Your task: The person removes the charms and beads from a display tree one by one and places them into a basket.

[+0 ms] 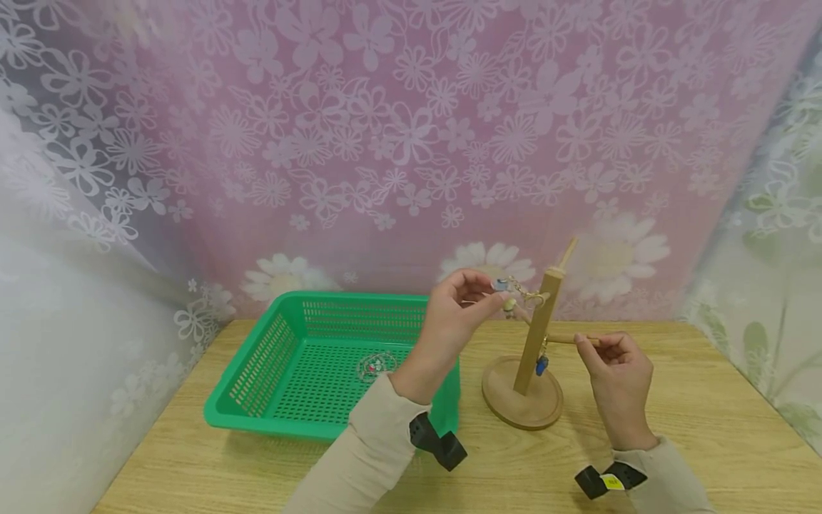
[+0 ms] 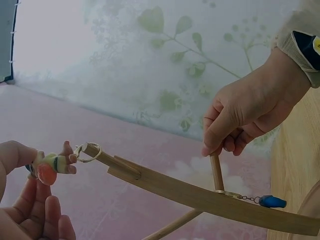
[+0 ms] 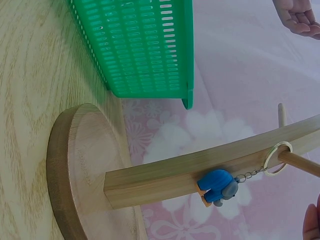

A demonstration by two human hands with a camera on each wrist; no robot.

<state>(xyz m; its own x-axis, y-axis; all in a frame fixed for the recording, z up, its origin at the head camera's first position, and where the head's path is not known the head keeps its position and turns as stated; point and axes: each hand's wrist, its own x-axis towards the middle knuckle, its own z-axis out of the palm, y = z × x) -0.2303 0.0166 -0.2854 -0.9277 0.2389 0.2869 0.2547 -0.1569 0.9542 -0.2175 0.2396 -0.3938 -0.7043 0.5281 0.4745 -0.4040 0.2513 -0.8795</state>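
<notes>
My left hand (image 1: 452, 325) pinches a small figure keychain (image 2: 47, 169) with pale and orange parts. Its gold ring (image 2: 89, 153) loops at the tip of a peg on the upper part of a wooden stand (image 1: 536, 343). With thumb and fingers, my right hand (image 1: 619, 382) holds the end of another peg (image 2: 216, 170) on the stand's right side. A second keychain, a blue figure with a grey head (image 3: 217, 185), hangs from that peg, its ring (image 3: 278, 159) around the peg close to the post.
Left of the stand sits a green plastic basket (image 1: 253, 421) with a keychain-like item in clear wrapping (image 1: 377, 366) inside. The stand's round base (image 3: 95, 170) rests on the wooden table (image 1: 514, 471). Behind hangs a pink flowered curtain (image 1: 411, 164).
</notes>
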